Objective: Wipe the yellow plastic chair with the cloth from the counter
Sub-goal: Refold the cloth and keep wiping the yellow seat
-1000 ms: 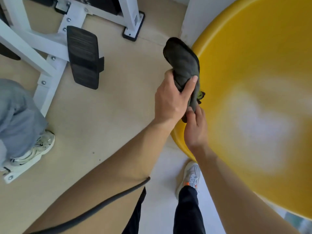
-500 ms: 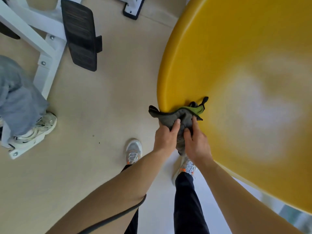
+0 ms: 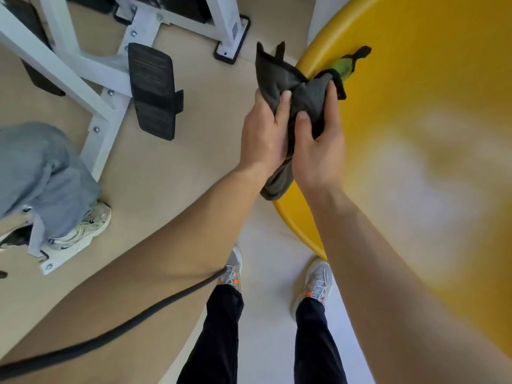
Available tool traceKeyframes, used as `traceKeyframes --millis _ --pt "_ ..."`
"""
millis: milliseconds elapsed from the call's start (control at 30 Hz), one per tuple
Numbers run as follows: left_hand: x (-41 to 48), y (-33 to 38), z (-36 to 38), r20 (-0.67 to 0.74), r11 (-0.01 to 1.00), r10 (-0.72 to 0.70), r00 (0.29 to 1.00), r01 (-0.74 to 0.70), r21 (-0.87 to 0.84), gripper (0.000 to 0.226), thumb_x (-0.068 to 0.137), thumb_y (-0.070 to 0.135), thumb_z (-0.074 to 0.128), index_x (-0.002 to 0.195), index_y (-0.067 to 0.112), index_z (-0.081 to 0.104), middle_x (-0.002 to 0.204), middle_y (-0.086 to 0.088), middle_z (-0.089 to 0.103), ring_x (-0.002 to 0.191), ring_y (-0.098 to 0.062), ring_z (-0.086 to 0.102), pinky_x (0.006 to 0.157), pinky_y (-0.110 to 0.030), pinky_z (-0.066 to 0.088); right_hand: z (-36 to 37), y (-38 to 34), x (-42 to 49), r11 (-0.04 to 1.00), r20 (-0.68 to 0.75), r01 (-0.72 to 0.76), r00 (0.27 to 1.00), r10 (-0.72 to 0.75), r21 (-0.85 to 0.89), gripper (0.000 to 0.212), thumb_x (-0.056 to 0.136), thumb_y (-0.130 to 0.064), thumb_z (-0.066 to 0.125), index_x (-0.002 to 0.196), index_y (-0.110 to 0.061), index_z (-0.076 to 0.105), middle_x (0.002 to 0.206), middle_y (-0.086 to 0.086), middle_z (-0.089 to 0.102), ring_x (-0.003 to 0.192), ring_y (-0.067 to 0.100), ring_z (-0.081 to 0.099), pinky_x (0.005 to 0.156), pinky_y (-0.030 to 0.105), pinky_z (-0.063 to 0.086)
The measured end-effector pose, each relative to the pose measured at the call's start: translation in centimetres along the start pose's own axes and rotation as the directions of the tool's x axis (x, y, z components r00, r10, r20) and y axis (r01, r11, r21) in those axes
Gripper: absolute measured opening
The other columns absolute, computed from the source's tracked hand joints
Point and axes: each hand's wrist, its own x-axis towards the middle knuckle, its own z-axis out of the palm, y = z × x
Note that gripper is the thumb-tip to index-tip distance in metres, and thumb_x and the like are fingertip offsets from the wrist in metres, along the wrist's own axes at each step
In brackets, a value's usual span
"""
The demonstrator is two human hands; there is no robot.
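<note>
The yellow plastic chair [image 3: 415,120] fills the right side of the head view, its rounded rim curving down the middle. A bunched dark grey cloth [image 3: 279,81] with a green patch and black edging hangs over that left rim. My left hand [image 3: 263,137] grips the cloth's left fold, thumb on top. My right hand [image 3: 318,145] grips the right fold, fingers curled into the fabric. Both hands sit side by side just at the chair's edge. A tail of cloth dangles below my wrists.
A white metal exercise machine frame [image 3: 110,79] with a black ribbed foot pedal [image 3: 152,90] stands on the beige floor at upper left. Another person's grey trouser leg and worn sneaker [image 3: 80,228] are at left. My own shoes [image 3: 315,281] stand below, beside a dark cable [image 3: 110,336].
Both hands have lifted the cloth up along the chair rim from the lower edge and spread it wider. The view has tilted, so the machine and pedal show more.
</note>
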Motion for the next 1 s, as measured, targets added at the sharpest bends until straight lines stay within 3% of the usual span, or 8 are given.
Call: traceKeyframes --millis 100,233,333,433,533,700,867,1000 --pt "-2.2 -2.9 1.1 0.031 0.999 -0.037 0.999 0.037 0.011 0.043 0.103 0.038 0.047 0.135 0.009 0.048 0.125 -0.014 0.067 0.114 -0.029 0.063 0.087 -0.022 0.045 0.6 4.7 -1.2 0.987 0.094 -0.028 0.995 0.044 -0.161 0.05 0.103 -0.027 0.046 0.152 -0.025 0.04 0.136 -0.007 0.063 0.121 0.01 0.059 0.093 0.019 0.047" --pt "-6.4 -7.9 2.0 0.081 0.979 -0.158 0.984 0.145 0.146 0.053 0.099 0.044 0.052 0.133 0.006 0.038 0.116 -0.022 0.068 0.102 -0.04 0.065 0.076 -0.036 0.05 0.2 11.2 -4.6 0.942 0.184 -0.1 0.969 0.165 -0.32 0.053 0.098 -0.04 0.037 0.149 -0.026 0.042 0.143 0.003 0.058 0.129 0.026 0.056 0.101 0.041 0.049" --pt "-10.8 -11.2 3.1 0.254 0.911 -0.401 0.88 0.355 0.211 0.051 0.1 0.046 0.049 0.135 0.009 0.041 0.115 -0.024 0.068 0.103 -0.042 0.065 0.074 -0.035 0.048 -1.2 13.4 -7.1 0.89 0.197 -0.128 0.952 0.233 -0.437 0.051 0.1 -0.03 0.043 0.149 -0.018 0.045 0.153 0.006 0.047 0.139 0.027 0.047 0.109 0.039 0.043" --pt "-12.6 -11.6 3.6 0.314 0.883 -0.469 0.825 0.433 0.183 0.043 0.104 0.043 0.042 0.126 0.008 0.052 0.114 -0.019 0.069 0.104 -0.038 0.064 0.071 -0.027 0.039 -2.6 13.4 -7.5 0.86 0.157 -0.275 0.916 0.37 -0.429 0.047 0.1 -0.022 0.049 0.147 -0.02 0.049 0.145 0.004 0.056 0.132 0.027 0.052 0.106 0.035 0.044" --pt "-10.8 -9.5 2.9 0.166 0.915 -0.403 0.9 0.392 0.097 0.038 0.104 0.038 0.044 0.118 0.004 0.054 0.112 -0.018 0.069 0.102 -0.035 0.065 0.071 -0.028 0.043 -2.1 10.5 -6.0 0.867 0.124 -0.402 0.883 0.452 -0.296 0.03 0.095 -0.024 0.054 0.122 -0.028 0.067 0.111 -0.003 0.073 0.105 0.023 0.066 0.088 0.037 0.055" --pt "-3.6 -3.1 -0.3 0.075 0.991 -0.082 0.994 0.074 0.108 0.033 0.103 0.037 0.046 0.122 0.01 0.044 0.114 -0.016 0.069 0.104 -0.035 0.065 0.078 -0.036 0.049 0.2 1.8 -2.8 0.783 0.156 -0.549 0.835 0.527 0.293 0.032 0.087 -0.009 0.051 0.081 -0.028 0.076 0.082 -0.001 0.076 0.083 0.022 0.068 0.079 0.044 0.059" --pt "4.4 4.7 0.2 0.232 0.912 0.1 0.968 -0.182 0.367 0.045 0.103 0.046 0.04 0.126 0.008 0.045 0.119 -0.018 0.066 0.11 -0.038 0.06 0.083 -0.038 0.044 -2.0 -4.1 2.2 0.611 0.131 -0.484 0.838 0.529 0.627 0.044 0.091 -0.005 0.047 0.128 -0.021 0.065 0.107 0.004 0.073 0.098 0.027 0.07 0.081 0.045 0.062" --pt "6.3 8.1 2.5 0.191 0.871 0.163 0.968 -0.232 0.432 0.043 0.102 0.05 0.041 0.118 0.011 0.048 0.115 -0.013 0.066 0.106 -0.034 0.061 0.083 -0.04 0.047 -5.4 -4.5 5.2 0.85 0.039 -0.335 0.936 0.351 0.407 0.051 0.091 -0.011 0.045 0.138 -0.027 0.057 0.116 -0.006 0.069 0.103 0.025 0.071 0.084 0.048 0.061"
